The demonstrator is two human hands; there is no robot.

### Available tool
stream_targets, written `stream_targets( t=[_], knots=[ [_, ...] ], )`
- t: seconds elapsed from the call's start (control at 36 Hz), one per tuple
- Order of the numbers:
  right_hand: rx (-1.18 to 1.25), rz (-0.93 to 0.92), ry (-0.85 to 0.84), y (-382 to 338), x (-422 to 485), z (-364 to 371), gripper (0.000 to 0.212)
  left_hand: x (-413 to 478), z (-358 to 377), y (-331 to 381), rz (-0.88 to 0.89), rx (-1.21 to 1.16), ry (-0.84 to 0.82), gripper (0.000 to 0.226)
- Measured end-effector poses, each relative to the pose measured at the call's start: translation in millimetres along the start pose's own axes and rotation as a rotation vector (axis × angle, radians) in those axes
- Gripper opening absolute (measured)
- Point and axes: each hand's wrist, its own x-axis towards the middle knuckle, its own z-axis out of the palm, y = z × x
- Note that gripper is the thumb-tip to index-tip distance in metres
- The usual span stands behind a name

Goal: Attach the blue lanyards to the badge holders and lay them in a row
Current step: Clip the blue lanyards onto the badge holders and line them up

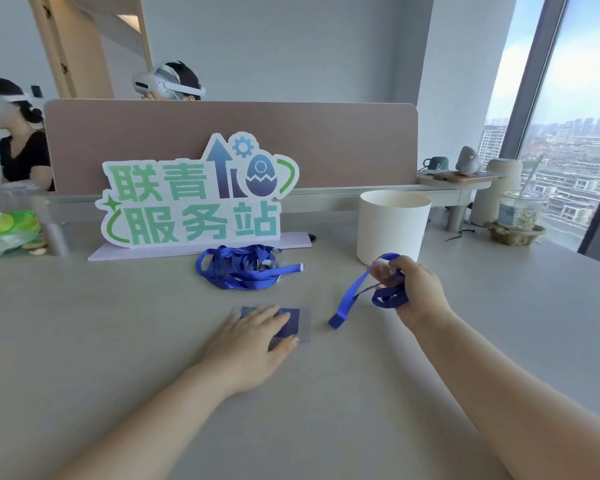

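Up close, the right hand (417, 289) grips a blue lanyard (350, 300): its fingers are curled round a bunched loop of the strap, held above the table (118, 341), while one length hangs down to the left and its end reaches the tabletop. The left hand (253, 337) clasps nothing; it lies flat with fingers straight, pressing on a clear badge holder (293, 323) with a dark insert, which rests on the table just left of the dangling strap end. How many holders lie under the palm I cannot tell. Beyond the holder, a tangled heap of blue lanyards (243, 268) sits on the table, in front of a cut-out sign (198, 199) with green characters, an arrow and an egg. To the right of the heap, just behind the right hand, stands a white cylindrical tub (392, 226). A pinkish divider panel (343, 140) runs behind the sign, and two people wearing white headsets sit past it. At the far left lies a green packet (7, 230); at the far right a plastic cup (520, 213) stands near the window.
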Motion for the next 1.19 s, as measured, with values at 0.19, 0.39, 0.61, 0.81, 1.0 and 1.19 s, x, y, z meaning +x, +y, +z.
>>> stream_targets(
  t=[0.19, 0.39, 0.61, 0.81, 1.0, 1.19],
  knots=[
    [-0.175, -0.038, 0.002, 1.2, 30.9, -11.0, 0.031, 60.5, 18.2, 28.0, 0.053, -0.017, 0.013, 0.057],
    [-1.003, -0.252, -0.253, 19.8, 42.0, -2.0, 0.033, 56.2, 16.2, 27.9, 0.041, -0.018, 0.095, 0.089],
    [-1.438, -0.444, -0.42, 39.0, 37.5, 0.0, 0.099, 51.8, 13.3, 29.3, 0.065, -0.077, 0.119, 0.064],
    [-1.432, -0.628, -0.404, 45.1, 49.4, -6.1, 0.033, 50.6, 11.5, 28.1, 0.03, -0.218, 0.15, 0.038],
    [-1.251, -0.601, -0.378, 43.3, 49.5, -11.6, 0.014, 51.8, 19.5, 23.8, 0.014, -0.167, 0.219, 0.035],
    [-1.063, -0.535, -0.341, 23.4, 45.7, -9.9, 0.011, 53.2, 20.7, 20.5, -0.026, -0.122, 0.261, 0.036]
  ],
)
